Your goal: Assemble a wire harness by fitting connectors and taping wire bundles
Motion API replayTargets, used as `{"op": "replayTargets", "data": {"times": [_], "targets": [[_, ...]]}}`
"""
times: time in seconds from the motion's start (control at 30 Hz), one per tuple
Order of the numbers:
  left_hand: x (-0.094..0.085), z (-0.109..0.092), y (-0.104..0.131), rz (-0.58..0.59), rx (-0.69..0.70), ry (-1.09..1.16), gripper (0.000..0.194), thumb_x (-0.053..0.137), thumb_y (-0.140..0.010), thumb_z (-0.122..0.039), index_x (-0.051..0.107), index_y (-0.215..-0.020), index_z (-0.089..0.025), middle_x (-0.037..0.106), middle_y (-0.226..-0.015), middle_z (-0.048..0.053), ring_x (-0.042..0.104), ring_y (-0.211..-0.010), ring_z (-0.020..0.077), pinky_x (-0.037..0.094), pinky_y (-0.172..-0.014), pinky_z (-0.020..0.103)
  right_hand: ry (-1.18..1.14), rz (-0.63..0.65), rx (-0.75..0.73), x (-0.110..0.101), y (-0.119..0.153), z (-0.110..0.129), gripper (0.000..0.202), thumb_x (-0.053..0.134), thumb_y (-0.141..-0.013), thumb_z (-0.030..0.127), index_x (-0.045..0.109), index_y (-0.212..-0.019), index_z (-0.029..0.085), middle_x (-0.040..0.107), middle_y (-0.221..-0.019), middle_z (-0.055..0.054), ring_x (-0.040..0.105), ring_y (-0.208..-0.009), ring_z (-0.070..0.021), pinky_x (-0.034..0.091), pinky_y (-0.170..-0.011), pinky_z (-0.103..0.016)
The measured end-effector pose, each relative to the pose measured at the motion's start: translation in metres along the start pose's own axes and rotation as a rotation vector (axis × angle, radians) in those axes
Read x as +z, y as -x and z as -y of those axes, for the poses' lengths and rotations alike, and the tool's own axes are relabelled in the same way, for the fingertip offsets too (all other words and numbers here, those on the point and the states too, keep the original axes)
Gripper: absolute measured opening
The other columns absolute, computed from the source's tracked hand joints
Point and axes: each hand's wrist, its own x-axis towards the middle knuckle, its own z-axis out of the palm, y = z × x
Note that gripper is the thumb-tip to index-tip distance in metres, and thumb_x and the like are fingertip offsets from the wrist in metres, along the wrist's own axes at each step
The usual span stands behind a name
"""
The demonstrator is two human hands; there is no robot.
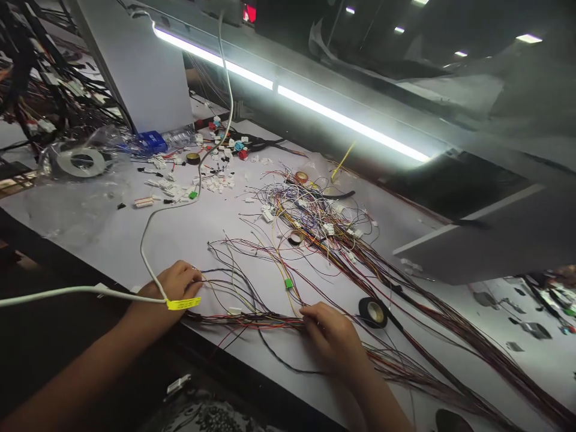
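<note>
Wires (270, 318) near black tape roll (366, 311)

You've got bare hands (333, 331) and forearms (101, 354), plus dark clothing (213, 415) (can't tell which garment, tbh) with a busy pale print.

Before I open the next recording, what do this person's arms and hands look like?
The left hand and right hand are ungloved; no sleeve shows on either forearm. A pale cable with a yellow tag crosses in front of the left one; whether it is attached there is unclear.
</note>
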Motion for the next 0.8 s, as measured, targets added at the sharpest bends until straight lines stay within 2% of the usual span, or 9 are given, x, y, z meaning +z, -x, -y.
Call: {"op": "replayTargets", "data": {"times": [0.1, 0.2, 0.4, 0.57, 0.67, 0.73, 0.8], "targets": [[0.004, 0.002, 0.000, 0.039, 0.047, 0.032, 0.027, 0.042, -0.091, -0.038, 0.065, -0.089, -0.023, 0.062, -0.097, 0.004, 0.061, -0.089, 0.0196, 0.046, -0.081, 0.031, 0.011, -0.022, 0.026, -0.005, 0.007, -0.005, 0.018, 0.047, -0.094, 0.021, 0.062, -0.102, 0.022, 0.067, -0.087, -0.005, 0.063, -0.081, -0.0181, 0.050, -0.074, -0.031], [0.006, 0.005, 0.001, 0.028, 0.083, 0.054, 0.028, 0.042, -0.091, -0.039, 0.065, -0.089, -0.023, 0.063, -0.097, 0.004, 0.061, -0.090, 0.0197, 0.046, -0.080, 0.031, 0.020, -0.021, 0.056, -0.008, 0.011, -0.007, 0.019, 0.047, -0.094, 0.021, 0.063, -0.103, 0.022, 0.067, -0.088, -0.005, 0.063, -0.082, -0.0186, 0.050, -0.075, -0.032], [0.003, 0.009, 0.001, -0.009, 0.017, 0.078, 0.026, 0.046, -0.088, -0.042, 0.064, -0.089, -0.023, 0.066, -0.091, 0.003, 0.062, -0.085, 0.0210, 0.047, -0.074, 0.029, 0.039, -0.005, 0.007, -0.006, -0.001, -0.003, 0.021, 0.050, -0.091, 0.020, 0.067, -0.102, 0.025, 0.068, -0.087, -0.005, 0.063, -0.080, -0.0180, 0.049, -0.074, -0.031], [0.003, 0.004, 0.002, 0.022, 0.036, 0.069, 0.027, 0.045, -0.088, -0.043, 0.063, -0.085, -0.022, 0.067, -0.090, 0.003, 0.063, -0.083, 0.0208, 0.047, -0.073, 0.029, 0.133, 0.071, -0.032, 0.007, -0.020, 0.002, 0.021, 0.057, -0.086, 0.017, 0.070, -0.101, 0.026, 0.067, -0.090, -0.005, 0.062, -0.082, -0.0180, 0.049, -0.074, -0.030], [0.004, 0.004, 0.003, 0.039, 0.054, 0.063, 0.028, 0.044, -0.090, -0.042, 0.062, -0.086, -0.022, 0.067, -0.089, 0.003, 0.063, -0.084, 0.0209, 0.046, -0.075, 0.029, 0.173, 0.158, -0.015, 0.011, -0.026, 0.008, 0.018, 0.058, -0.084, 0.014, 0.070, -0.089, 0.025, 0.065, -0.087, -0.004, 0.061, -0.080, -0.0177, 0.047, -0.071, -0.029], [0.006, 0.006, 0.004, 0.027, 0.046, 0.061, 0.029, 0.044, -0.090, -0.043, 0.063, -0.091, -0.021, 0.067, -0.091, 0.004, 0.063, -0.086, 0.0214, 0.046, -0.077, 0.030, 0.142, 0.178, -0.008, 0.010, -0.027, 0.011, 0.017, 0.054, -0.085, 0.013, 0.067, -0.083, 0.024, 0.064, -0.084, -0.003, 0.059, -0.079, -0.0174, 0.046, -0.070, -0.029], [0.008, 0.008, 0.005, -0.008, 0.032, 0.055, 0.033, 0.046, -0.089, -0.044, 0.063, -0.104, -0.020, 0.067, -0.097, 0.005, 0.063, -0.090, 0.0222, 0.047, -0.078, 0.030, 0.010, 0.132, 0.026, 0.006, -0.025, 0.011, 0.016, 0.051, -0.088, 0.017, 0.064, -0.082, 0.023, 0.062, -0.085, -0.003, 0.058, -0.080, -0.0176, 0.045, -0.073, -0.030]]}}
